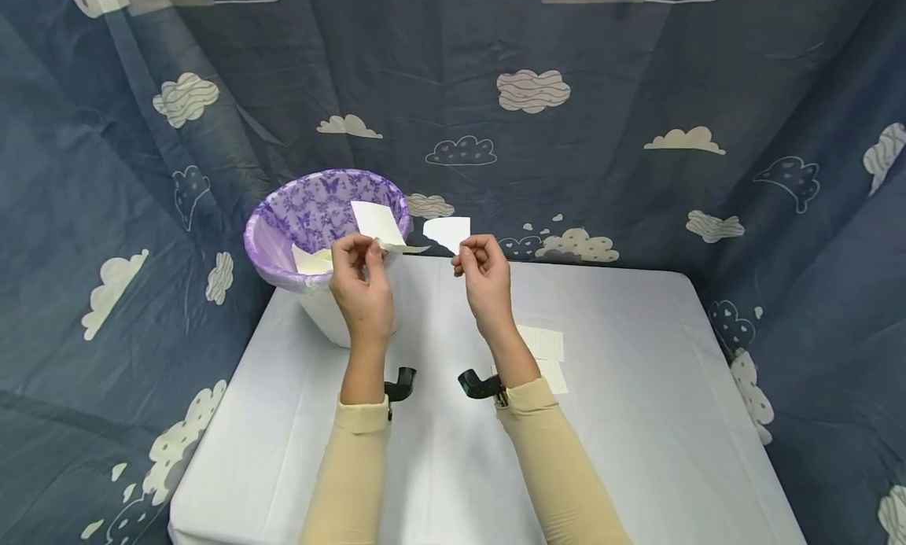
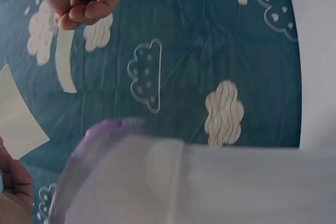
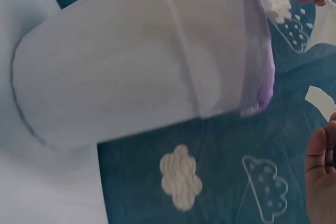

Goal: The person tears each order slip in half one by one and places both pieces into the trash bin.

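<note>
My left hand (image 1: 362,289) pinches torn white paper (image 1: 375,221) between thumb and fingers, right at the bin's near right rim. A thin paper edge sticks out to the right of those fingertips. My right hand (image 1: 487,281) pinches a smaller torn paper piece (image 1: 449,232) with one ragged edge, a short way to the right. Seen from the left wrist, this piece (image 2: 65,61) looks like a narrow strip. The two papers are apart. The bin (image 1: 325,317) is white, with a purple butterfly-patterned liner (image 1: 304,203) folded over its rim; paper scraps (image 1: 311,260) show inside.
Two paper sheets (image 1: 543,343) lie overlapping on the white-covered table (image 1: 637,419), partly behind my right forearm. The bin stands at the table's back left. A dark cloud-patterned curtain (image 1: 602,42) surrounds the table at the back and sides.
</note>
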{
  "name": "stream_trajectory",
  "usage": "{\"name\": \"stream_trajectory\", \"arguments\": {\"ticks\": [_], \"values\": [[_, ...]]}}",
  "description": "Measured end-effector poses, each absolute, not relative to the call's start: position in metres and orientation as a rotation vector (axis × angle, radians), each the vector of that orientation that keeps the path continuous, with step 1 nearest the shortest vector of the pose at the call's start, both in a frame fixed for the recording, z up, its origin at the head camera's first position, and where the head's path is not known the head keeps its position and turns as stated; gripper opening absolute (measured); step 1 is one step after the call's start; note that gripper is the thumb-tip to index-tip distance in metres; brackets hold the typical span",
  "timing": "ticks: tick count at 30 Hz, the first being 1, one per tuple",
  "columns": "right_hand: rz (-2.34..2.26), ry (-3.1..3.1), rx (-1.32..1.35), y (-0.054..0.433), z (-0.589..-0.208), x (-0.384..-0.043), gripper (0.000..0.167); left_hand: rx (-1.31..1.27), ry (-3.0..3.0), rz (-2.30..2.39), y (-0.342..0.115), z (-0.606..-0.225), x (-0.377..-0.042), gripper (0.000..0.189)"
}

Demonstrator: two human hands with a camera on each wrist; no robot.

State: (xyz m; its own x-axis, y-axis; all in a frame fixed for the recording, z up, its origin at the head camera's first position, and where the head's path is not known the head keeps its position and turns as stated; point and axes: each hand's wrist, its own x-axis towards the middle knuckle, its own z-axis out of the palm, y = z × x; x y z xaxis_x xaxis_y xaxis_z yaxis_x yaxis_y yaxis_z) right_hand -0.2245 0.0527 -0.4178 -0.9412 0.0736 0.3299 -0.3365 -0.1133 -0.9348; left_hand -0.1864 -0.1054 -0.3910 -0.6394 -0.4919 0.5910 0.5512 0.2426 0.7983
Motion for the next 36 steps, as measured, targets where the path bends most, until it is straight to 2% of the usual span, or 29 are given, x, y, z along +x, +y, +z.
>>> {"name": "stream_trajectory", "arguments": {"ticks": [18, 36], "values": [[1.823, -2.172, 0.526, -0.018, -0.389, -0.268, 0.01, 0.184, -1.674, -1.379, -0.153, -0.377, -0.203, 0.016], [1.755, -2.254, 0.566, -0.022, -0.386, -0.269, 0.021, 0.164, -1.821, -1.216, -0.158, -0.379, -0.205, 0.021]]}}
